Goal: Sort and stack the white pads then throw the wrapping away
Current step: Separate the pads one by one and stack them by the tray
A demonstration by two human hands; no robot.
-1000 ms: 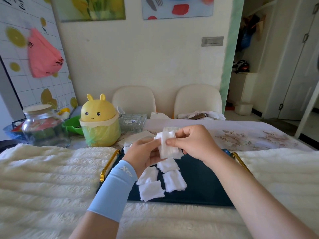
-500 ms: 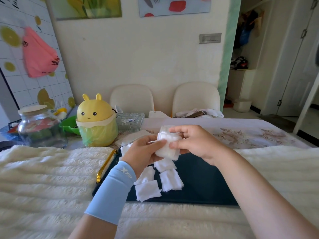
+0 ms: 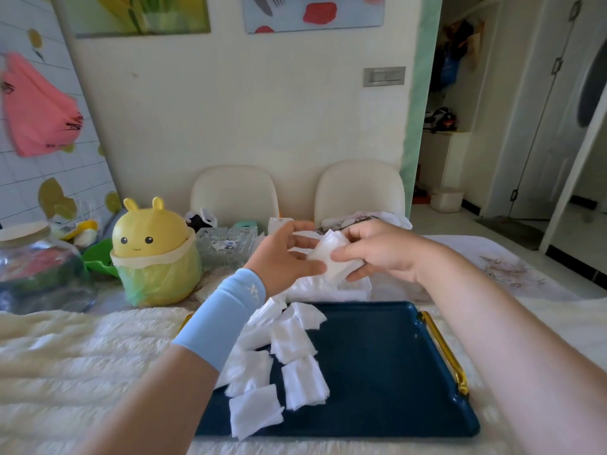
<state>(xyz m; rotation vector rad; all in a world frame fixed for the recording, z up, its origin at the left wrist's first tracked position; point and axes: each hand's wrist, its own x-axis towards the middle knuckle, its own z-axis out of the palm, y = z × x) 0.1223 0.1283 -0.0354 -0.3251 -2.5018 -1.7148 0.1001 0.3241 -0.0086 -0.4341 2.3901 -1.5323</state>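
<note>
Nearest, a shaggy cream cover (image 3: 65, 372) spread over the table edge, with a dark blue tray (image 3: 387, 372) lying on it; gold handle (image 3: 443, 349) along the tray's right side.
Loose white pads (image 3: 289, 353), roughly a dozen squares, scattered and overlapping on the left part of the tray; rest of tray surface bare.
Left forearm crossing above the tray's left edge, wearing a light blue sleeve (image 3: 226, 320) from wrist to mid-forearm.
Left hand (image 3: 285, 254) raised above the tray's far edge, thumb and fingers pinching the left side of a small bundle of white pads (image 3: 331, 257).
Right hand (image 3: 377, 251) opposite, fingers closed on the right side of the same bundle; both hands grasp it together, held in the air clear of the tray.
White wrapping (image 3: 331, 287), crumpled, lying on the table just beyond the tray's far edge, below the hands.
Left of the hands: yellow bunny-faced bin (image 3: 154, 254) lined with a yellow-green bag; glass jar (image 3: 36, 267) with pale lid at far left; green bowl (image 3: 98, 261) between them; clear glass dish (image 3: 226, 244) behind the bin.
Farthest: two cream chairs (image 3: 236, 192) against a cream wall; pink bag (image 3: 36, 110) hanging on the tiled wall, left
</note>
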